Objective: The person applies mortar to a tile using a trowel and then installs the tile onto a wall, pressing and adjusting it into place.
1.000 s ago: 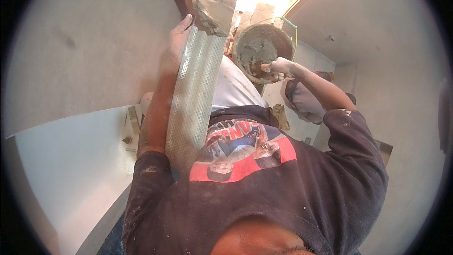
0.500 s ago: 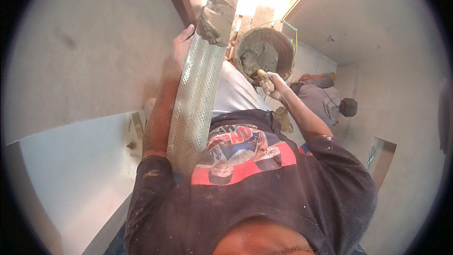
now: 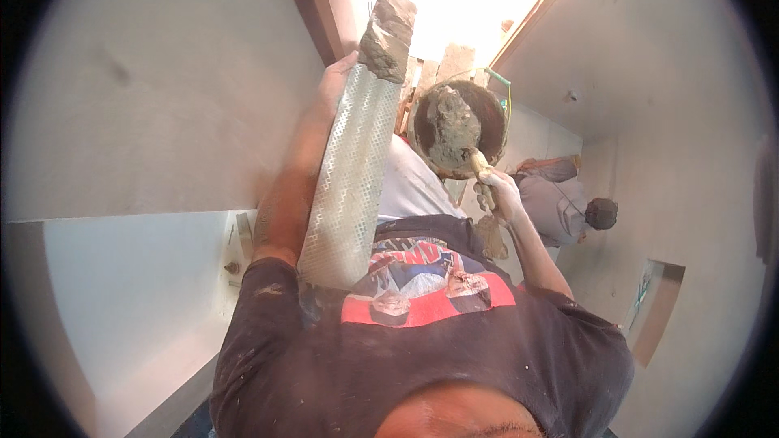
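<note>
My left hand is closed on the left edge of a long metal board with a raised diamond pattern. The board slants up from my left upper arm and chest. At its far end sits a thick lump of wet grey mortar. My right hand is wrapped round the pale handle of a trowel at the near rim of a dark bucket. A long heap of mortar stretches across the bucket from the handle and hides the trowel's blade.
Wooden planks lie beyond the bucket, by a bright opening. A co-worker is bent low at the right. A plastered wall rises at left, another wall at right with a recess.
My right hand has drawn the trowel handle nearer to me and to the right. The mortar in the bucket now forms a longer raised heap. The left hand still grips the board; the view has shifted slightly.
</note>
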Tool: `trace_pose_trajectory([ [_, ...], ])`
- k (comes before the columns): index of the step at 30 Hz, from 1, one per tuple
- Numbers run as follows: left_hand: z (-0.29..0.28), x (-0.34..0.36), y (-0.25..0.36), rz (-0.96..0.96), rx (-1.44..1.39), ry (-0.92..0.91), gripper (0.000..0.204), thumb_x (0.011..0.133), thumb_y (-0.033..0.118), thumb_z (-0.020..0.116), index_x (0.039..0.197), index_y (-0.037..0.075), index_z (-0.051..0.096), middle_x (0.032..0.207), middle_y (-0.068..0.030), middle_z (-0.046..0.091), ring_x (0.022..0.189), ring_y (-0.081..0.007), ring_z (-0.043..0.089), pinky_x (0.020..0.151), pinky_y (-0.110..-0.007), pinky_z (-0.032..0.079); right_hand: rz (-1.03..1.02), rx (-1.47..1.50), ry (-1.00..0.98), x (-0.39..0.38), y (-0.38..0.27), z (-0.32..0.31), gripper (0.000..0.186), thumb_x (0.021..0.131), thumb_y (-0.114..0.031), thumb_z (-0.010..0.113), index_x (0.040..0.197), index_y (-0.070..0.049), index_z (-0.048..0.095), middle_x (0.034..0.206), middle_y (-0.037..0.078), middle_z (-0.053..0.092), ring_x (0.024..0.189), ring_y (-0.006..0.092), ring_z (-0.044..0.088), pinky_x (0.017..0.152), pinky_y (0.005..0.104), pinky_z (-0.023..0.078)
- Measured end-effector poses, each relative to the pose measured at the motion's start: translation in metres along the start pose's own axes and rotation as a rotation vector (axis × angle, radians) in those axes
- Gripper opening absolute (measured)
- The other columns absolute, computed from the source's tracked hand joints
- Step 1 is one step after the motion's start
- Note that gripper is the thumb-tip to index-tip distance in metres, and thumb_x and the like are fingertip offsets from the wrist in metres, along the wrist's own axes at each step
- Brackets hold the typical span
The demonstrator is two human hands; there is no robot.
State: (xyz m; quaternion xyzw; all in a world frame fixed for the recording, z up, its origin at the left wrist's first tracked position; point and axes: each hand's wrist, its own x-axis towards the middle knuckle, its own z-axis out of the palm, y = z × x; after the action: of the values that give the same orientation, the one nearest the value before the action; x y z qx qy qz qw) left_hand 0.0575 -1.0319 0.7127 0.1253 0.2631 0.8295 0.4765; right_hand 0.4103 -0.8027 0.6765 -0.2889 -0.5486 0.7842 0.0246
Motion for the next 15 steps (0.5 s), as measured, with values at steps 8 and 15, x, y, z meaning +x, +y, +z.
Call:
trace_pose_trajectory([
  [8,0.004,0.008,-0.004,0.083,-0.017,-0.064,0.040,0.107,0.027,0.043,0.126,-0.004,0.059,0.114,-0.0196,0.069,0.099,-0.0321,0.070,0.095,-0.045,0.055,-0.397,-0.108,-0.050,-0.048,-0.022,0.080,0.048,0.090,-0.021,0.064,0.132,0.002,0.057,0.080,0.004,0.059,0.057,0.0098,0.054,0.048,0.0249,0.046],
  [15,-0.014,0.021,-0.007,0.136,0.071,-0.003,0.037,0.106,0.020,0.041,0.124,-0.006,0.060,0.117,-0.0201,0.068,0.102,-0.0283,0.069,0.096,-0.043,0.055,-0.822,-0.637,0.079,-0.012,-0.004,0.123,0.052,0.090,-0.012,0.067,0.139,0.000,0.053,0.103,0.018,0.070,0.091,0.0289,0.070,0.079,0.0387,0.056],
])
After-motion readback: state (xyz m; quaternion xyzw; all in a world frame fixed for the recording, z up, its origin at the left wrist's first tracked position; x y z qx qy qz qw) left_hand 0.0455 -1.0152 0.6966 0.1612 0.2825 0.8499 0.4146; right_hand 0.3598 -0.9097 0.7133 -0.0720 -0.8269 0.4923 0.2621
